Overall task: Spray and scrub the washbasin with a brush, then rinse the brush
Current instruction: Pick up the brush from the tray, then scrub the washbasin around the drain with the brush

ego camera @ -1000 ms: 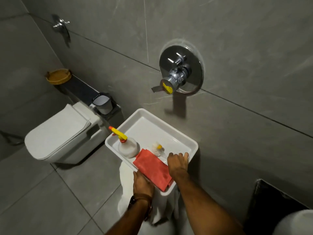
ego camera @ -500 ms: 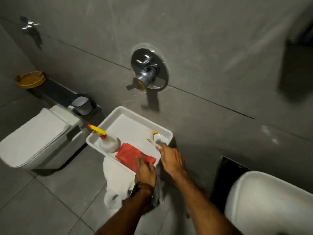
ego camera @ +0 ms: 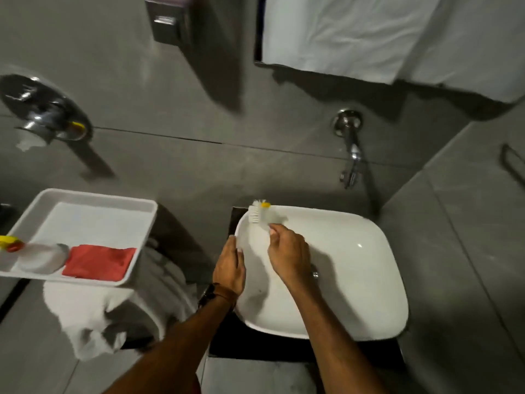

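A white washbasin (ego camera: 355,268) fills the lower middle of the head view. My right hand (ego camera: 288,251) grips the handle of a small white brush (ego camera: 260,213) with a yellow cap, its bristles at the basin's far left rim. My left hand (ego camera: 228,265) rests on the basin's left edge, fingers curled over the rim. A white spray bottle (ego camera: 39,255) with a yellow and red nozzle lies in a white tray (ego camera: 93,196) at the left.
A red cloth (ego camera: 98,263) lies in the tray, which rests on a stand draped with white cloth (ego camera: 85,314). A chrome wall tap (ego camera: 350,146) hangs above the basin. A chrome mixer valve (ego camera: 45,113) is on the wall at left. White towel (ego camera: 369,35) hangs above.
My right hand lifted the brush out of the tray and carried it right to the washbasin. My left hand left the red cloth and now rests on the basin rim. The view swung right.
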Action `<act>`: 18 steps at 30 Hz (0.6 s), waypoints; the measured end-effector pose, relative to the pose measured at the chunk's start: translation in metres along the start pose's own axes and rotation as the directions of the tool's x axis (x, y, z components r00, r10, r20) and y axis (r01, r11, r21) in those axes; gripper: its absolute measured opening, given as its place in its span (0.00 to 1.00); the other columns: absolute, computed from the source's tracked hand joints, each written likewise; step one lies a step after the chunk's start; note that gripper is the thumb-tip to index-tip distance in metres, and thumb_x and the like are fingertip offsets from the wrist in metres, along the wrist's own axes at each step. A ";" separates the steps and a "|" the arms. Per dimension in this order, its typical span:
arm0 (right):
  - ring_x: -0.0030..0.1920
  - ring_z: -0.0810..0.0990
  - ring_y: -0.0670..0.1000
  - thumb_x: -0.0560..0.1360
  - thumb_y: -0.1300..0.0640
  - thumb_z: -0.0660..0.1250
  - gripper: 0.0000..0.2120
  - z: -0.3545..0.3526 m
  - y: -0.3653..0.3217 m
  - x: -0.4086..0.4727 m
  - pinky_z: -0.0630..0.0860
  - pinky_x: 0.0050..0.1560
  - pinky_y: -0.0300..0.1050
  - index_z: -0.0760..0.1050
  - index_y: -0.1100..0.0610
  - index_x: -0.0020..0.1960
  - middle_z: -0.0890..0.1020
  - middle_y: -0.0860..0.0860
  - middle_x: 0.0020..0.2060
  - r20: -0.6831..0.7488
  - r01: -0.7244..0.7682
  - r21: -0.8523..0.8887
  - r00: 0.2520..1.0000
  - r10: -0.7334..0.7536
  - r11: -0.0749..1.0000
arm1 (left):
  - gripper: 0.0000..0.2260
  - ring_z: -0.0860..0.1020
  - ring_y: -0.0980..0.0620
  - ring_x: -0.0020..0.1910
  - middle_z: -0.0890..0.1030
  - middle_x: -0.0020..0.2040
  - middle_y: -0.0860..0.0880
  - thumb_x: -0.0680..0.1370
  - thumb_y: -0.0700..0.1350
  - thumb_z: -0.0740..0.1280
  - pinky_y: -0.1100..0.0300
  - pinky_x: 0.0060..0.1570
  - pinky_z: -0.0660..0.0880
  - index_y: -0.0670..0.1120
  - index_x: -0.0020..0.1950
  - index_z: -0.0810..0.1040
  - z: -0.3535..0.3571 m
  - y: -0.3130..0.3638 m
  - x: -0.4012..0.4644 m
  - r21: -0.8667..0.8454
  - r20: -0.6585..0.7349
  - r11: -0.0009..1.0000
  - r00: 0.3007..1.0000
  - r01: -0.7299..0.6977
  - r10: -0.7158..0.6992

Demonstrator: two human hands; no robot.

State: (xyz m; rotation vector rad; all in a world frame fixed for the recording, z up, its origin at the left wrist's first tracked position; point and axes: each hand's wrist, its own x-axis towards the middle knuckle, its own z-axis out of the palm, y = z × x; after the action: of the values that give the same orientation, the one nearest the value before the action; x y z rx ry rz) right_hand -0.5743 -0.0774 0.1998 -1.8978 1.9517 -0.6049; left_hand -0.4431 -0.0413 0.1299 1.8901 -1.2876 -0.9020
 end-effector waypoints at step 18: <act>0.35 0.84 0.60 0.71 0.61 0.71 0.03 0.036 0.054 -0.036 0.78 0.33 0.48 0.82 0.58 0.44 0.83 0.58 0.34 0.143 0.021 -0.033 0.990 -0.016 0.999 | 0.26 0.60 0.44 0.78 0.59 0.80 0.42 0.82 0.35 0.55 0.48 0.77 0.58 0.41 0.80 0.54 0.025 -0.020 -0.004 0.088 -0.024 0.985 0.988 -0.151 0.154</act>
State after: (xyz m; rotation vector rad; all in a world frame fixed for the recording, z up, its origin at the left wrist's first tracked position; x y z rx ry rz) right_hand -0.5996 -0.0427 0.1392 -1.9250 1.8682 -0.4302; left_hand -0.4556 -0.0350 0.1012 1.8336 -1.4514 -0.7464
